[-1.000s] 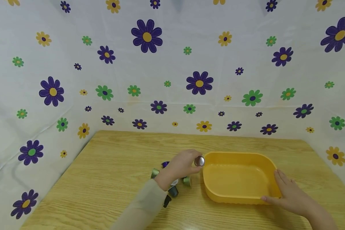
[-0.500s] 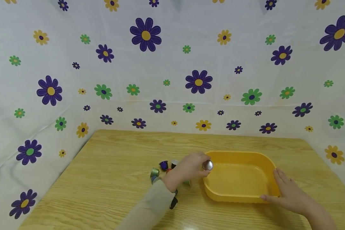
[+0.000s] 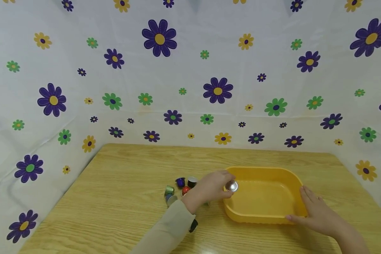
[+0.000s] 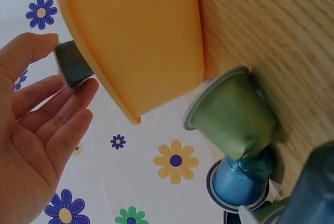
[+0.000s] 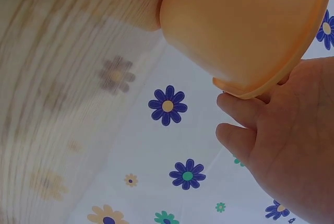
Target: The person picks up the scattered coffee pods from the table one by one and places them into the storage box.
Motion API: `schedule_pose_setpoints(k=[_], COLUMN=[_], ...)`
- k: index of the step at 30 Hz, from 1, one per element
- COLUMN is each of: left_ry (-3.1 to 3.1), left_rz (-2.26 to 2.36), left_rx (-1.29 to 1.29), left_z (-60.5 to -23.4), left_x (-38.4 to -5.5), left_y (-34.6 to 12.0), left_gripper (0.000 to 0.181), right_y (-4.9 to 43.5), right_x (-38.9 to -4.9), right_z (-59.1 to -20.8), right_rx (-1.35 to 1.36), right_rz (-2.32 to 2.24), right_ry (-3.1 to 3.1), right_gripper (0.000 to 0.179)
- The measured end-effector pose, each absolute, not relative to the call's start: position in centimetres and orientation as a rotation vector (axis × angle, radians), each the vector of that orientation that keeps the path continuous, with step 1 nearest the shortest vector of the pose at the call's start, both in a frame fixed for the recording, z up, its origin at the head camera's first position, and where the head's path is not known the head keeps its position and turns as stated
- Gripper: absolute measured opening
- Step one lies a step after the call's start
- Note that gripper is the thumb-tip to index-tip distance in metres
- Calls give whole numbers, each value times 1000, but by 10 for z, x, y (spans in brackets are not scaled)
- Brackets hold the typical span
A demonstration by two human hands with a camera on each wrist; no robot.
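My left hand [image 3: 213, 187] pinches a coffee capsule [image 3: 231, 186] between thumb and fingertips, its round silver lid facing me. In the left wrist view this capsule [image 4: 75, 63] has a dark green body and overlaps the rim of a yellow plastic tub [image 3: 257, 219]. My right hand [image 3: 320, 217] rests at the tub's front right corner, thumb at the front rim and straight fingers along the right side. Left of the tub lie several more capsules, among them a purple capsule [image 3: 180, 182], a red capsule [image 3: 185, 191] and a green capsule [image 3: 169, 190]. My left forearm hides part of that group.
The tub stands on a wood-grain table [image 3: 127, 187]. A white flowered cloth [image 3: 190, 70] rises behind the table and along both sides. A black capsule [image 3: 193, 225] lies nearest me, beside my left sleeve [image 3: 168, 229].
My left hand has carried the capsule right, from beside the tub to over its left rim, uncovering more capsules behind the forearm. My right hand keeps its place at the tub.
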State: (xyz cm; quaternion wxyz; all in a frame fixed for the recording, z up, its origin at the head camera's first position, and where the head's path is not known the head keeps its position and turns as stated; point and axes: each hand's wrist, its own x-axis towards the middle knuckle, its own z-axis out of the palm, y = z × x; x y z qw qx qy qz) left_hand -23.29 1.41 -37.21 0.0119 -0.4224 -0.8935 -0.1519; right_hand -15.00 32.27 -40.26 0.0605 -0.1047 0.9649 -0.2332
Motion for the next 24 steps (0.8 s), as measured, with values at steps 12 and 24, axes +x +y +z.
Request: schedule_pose_setpoints(k=[12, 24], left_ry=[-2818, -2836], left_rz=[-477, -502], left_rx=[-1284, -1219], left_z=[-374, -370], left_x=[-232, -228], left_y=[11, -6], left_gripper=[40, 43], right_y=[322, 322], right_x=[-150, -150], right_z=[-405, -405], right_rx=[-328, -329], right_rz=[-706, -700], right_ry=[2929, 2929], right_gripper=[98, 99])
